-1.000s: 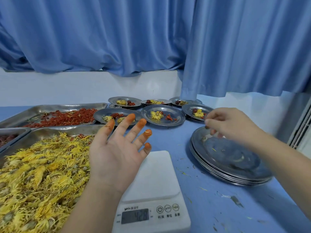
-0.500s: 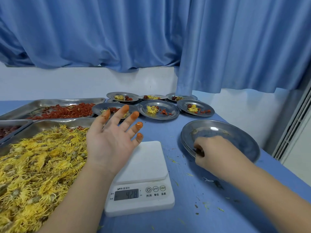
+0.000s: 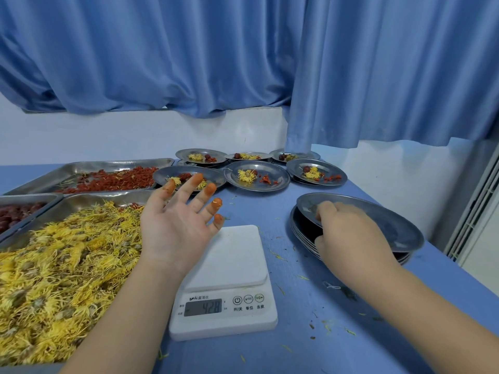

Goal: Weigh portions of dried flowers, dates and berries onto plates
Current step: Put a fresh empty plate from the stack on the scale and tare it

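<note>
Since half a second ago, the right hand (image 3: 348,233) is lifting the top plate (image 3: 399,228). Its left edge is tilting up off the stack (image 3: 298,233), with fingers curling round that rim. The left hand (image 3: 175,228) is hovering open, orange-tipped fingers spread, between the dried flowers (image 3: 59,265) and the scale (image 3: 229,265), which is reading 428. A strip of blue table (image 3: 297,352) is separating scale and stack. Filled plates (image 3: 280,182) are sitting near the far edge.
</note>
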The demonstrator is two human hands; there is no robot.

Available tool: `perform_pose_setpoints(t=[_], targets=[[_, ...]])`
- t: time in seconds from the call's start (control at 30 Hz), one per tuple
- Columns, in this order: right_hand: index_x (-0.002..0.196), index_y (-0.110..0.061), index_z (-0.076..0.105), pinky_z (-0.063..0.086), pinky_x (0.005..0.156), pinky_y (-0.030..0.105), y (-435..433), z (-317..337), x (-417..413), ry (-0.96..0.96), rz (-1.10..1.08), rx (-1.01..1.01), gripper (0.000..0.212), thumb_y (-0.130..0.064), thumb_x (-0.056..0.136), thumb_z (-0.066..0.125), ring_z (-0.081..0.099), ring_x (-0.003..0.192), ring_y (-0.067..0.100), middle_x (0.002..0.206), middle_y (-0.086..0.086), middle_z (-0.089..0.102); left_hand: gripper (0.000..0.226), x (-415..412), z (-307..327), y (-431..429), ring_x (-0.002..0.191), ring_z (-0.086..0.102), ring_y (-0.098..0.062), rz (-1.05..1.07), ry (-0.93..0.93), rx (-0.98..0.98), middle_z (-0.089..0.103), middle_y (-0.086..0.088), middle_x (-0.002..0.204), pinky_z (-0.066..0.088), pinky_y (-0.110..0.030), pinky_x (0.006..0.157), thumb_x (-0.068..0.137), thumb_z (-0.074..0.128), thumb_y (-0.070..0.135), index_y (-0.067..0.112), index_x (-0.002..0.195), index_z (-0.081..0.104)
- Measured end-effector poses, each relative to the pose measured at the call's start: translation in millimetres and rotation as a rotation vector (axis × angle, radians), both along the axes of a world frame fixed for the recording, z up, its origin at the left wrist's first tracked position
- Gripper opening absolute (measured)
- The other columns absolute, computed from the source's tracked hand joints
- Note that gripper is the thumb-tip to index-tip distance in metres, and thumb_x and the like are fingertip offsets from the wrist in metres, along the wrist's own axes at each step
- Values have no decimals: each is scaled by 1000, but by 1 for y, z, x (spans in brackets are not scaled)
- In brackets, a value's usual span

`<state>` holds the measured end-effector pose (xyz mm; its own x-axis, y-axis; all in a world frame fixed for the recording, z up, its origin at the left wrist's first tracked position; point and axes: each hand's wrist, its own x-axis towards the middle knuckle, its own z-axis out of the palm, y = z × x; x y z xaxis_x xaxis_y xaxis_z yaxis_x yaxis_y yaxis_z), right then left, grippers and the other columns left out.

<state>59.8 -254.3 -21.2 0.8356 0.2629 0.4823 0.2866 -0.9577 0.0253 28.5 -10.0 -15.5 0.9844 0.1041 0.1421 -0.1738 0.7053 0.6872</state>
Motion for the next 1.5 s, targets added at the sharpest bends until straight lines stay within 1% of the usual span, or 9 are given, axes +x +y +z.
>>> perform_pose_setpoints(t=[0.13, 0.27, 0.37, 0.5, 0.7, 0.9, 1.17, 1.3, 1.5], targets=[[95, -13, 60, 29, 60, 30, -8, 2, 5, -63, -26, -11, 23, -2, 75, 56, 50, 83, 24, 89, 4, 58, 38, 3, -1, 0, 72, 62, -22, 15, 21, -15, 66, -4, 95, 41, -35, 71, 88, 47, 44, 17, 107, 66], [69, -8, 60, 24, 48, 28, -10, 8, 3, -182, -12, 41, 20, 9, 60, 66, 40, 60, 26, 67, 6, 52, 38, 6, -2, -1, 71, 62, -22, 29, 19, -6, 67, -4, 93, 41, -35, 70, 88, 46, 43, 17, 110, 65], [61, -5, 57, 30, 45, 28, -11, 15, -4, -280, 38, 109, 24, 13, 53, 72, 47, 57, 30, 61, 8, 52, 36, 6, -2, -1, 69, 62, -21, 109, 23, 11, 67, -4, 90, 41, -34, 66, 91, 45, 40, 16, 107, 66], [63, -5, 57, 41, 47, 38, 1, 18, -21, -401, 249, 186, 26, 13, 55, 75, 48, 58, 31, 62, 8, 51, 31, 5, -1, 5, 69, 60, -18, 283, 8, 17, 67, -1, 86, 40, -31, 63, 92, 42, 35, 17, 100, 66], [58, -7, 57, 35, 43, 37, 34, -2, -46, -475, 563, 115, 28, 12, 50, 75, 43, 53, 27, 59, 6, 47, 23, 4, 11, 25, 64, 61, -12, 644, -41, -8, 66, 4, 77, 44, -26, 64, 92, 41, 24, 16, 98, 62], [57, -9, 58, 34, 42, 35, 50, -23, -46, -446, 732, 35, 29, 9, 47, 78, 42, 52, 25, 58, 4, 46, 20, 4, 10, 29, 59, 59, -10, 706, -77, 26, 66, 6, 72, 42, -24, 56, 81, 47, 29, 20, 89, 63], [65, -12, 66, 42, 41, 35, 51, -31, -40, -383, 680, 31, 27, 10, 51, 74, 54, 58, 25, 63, 0, 57, 31, 8, 6, 27, 69, 58, -17, 686, -46, 109, 62, -3, 85, 41, -30, 62, 73, 49, 31, 17, 97, 62], [69, -14, 70, 48, 44, 33, 47, -28, -41, -311, 713, 67, 8, -12, 76, 71, 60, 63, 24, 69, -3, 63, 32, 8, 5, 26, 69, 59, -15, 675, -35, 125, 63, -2, 86, 42, -30, 63, 73, 50, 32, 17, 98, 62], [77, -19, 71, 50, 51, 33, 39, -20, -42, -168, 742, 34, 26, -33, 88, 52, 60, 69, 20, 78, -6, 63, 32, 9, 4, 26, 64, 59, -13, 653, -27, 153, 65, 1, 81, 44, -27, 63, 75, 51, 32, 17, 99, 63]])
